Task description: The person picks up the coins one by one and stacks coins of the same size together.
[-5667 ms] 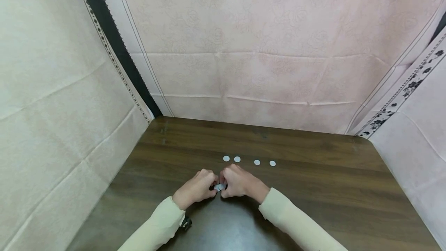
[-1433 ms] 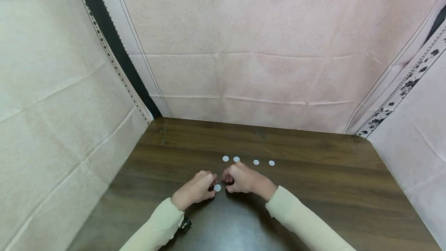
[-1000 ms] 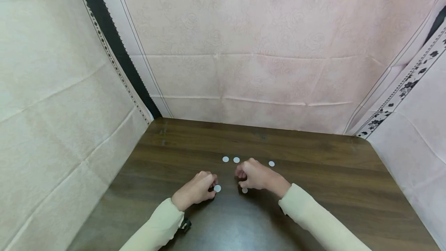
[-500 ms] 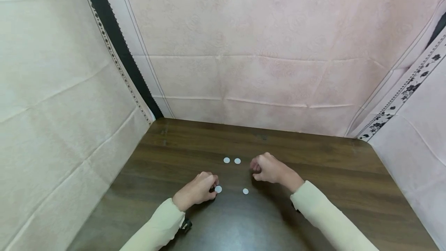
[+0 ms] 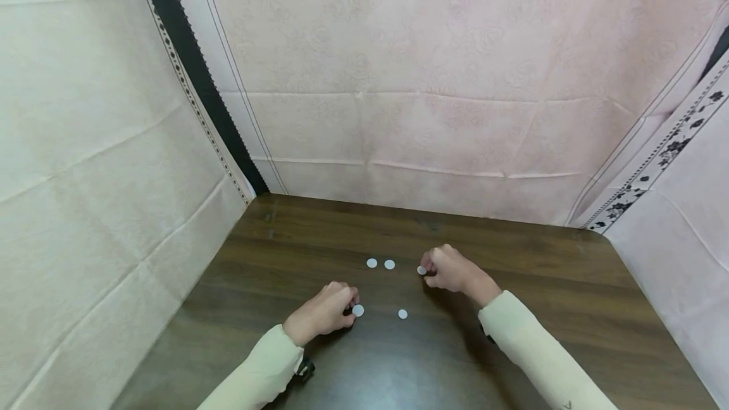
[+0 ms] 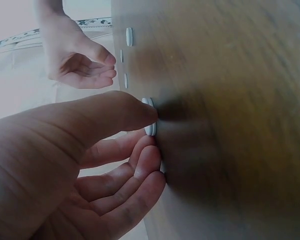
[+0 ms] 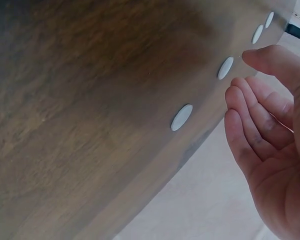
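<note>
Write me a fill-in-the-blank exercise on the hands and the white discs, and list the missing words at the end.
1. The left hand pinches a white disc between its ____ and fingers.
2. The right wrist view shows ____ discs on the wooden table.
3. In the head view, the lone disc lies to the ____ of the pinched one.
4. In the head view, counting visible discs of the far row from the left, the right hand is beside the ____ one.

Missing words: thumb; four; right; third.
</note>
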`<state>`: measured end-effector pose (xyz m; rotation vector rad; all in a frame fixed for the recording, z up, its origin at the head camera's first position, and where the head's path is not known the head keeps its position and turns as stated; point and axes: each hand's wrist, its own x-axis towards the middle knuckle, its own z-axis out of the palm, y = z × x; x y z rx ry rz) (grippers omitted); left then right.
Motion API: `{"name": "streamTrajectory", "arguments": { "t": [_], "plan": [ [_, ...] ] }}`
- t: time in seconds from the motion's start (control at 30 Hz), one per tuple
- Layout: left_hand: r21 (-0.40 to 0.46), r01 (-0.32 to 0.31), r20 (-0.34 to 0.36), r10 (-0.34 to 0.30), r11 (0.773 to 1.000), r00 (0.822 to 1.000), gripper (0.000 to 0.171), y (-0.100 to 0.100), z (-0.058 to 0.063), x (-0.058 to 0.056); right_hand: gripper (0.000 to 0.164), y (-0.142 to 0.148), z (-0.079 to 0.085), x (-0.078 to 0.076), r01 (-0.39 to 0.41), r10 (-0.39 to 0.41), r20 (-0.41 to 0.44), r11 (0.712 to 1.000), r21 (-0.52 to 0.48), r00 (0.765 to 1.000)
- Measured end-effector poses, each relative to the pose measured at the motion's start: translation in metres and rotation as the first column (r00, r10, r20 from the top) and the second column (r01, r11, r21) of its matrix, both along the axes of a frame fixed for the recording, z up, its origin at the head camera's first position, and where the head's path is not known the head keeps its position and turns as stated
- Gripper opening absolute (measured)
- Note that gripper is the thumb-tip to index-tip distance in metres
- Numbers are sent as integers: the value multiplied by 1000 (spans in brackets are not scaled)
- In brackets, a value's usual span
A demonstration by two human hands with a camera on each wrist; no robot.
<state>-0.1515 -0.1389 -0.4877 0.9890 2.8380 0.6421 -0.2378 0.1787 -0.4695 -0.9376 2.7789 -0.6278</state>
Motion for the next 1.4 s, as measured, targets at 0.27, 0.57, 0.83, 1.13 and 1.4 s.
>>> {"name": "streamTrajectory", "arguments": {
  "t": [0.27, 0.57, 0.83, 1.13, 1.4],
  "plan": [
    [-6, -15, 24, 15, 1000, 1000, 9, 0, 0, -1, 16, 1, -6, -9, 37, -38, 15, 999, 28, 999],
    [-17, -7, 13, 8, 1000, 1000, 11, -1, -1, -1, 12, -1, -9, -19, 3, -5, 29, 999, 49, 1000],
    [-13, -13, 13, 14, 1000, 1000, 11, -1, -1, -1, 4, -8, 1, -29, -59, 51, 60, 990, 128, 997],
    [-24, -13, 6, 13, 1000, 1000, 10, 0, -2, -2, 31, -16, 10, -36, -113, 94, 93, 968, 223, 991],
    [-20, -5, 8, 5, 1000, 1000, 11, 1, -2, -4, 37, -22, 11, -38, -70, 50, 77, 956, 285, 996]
  ]
}}
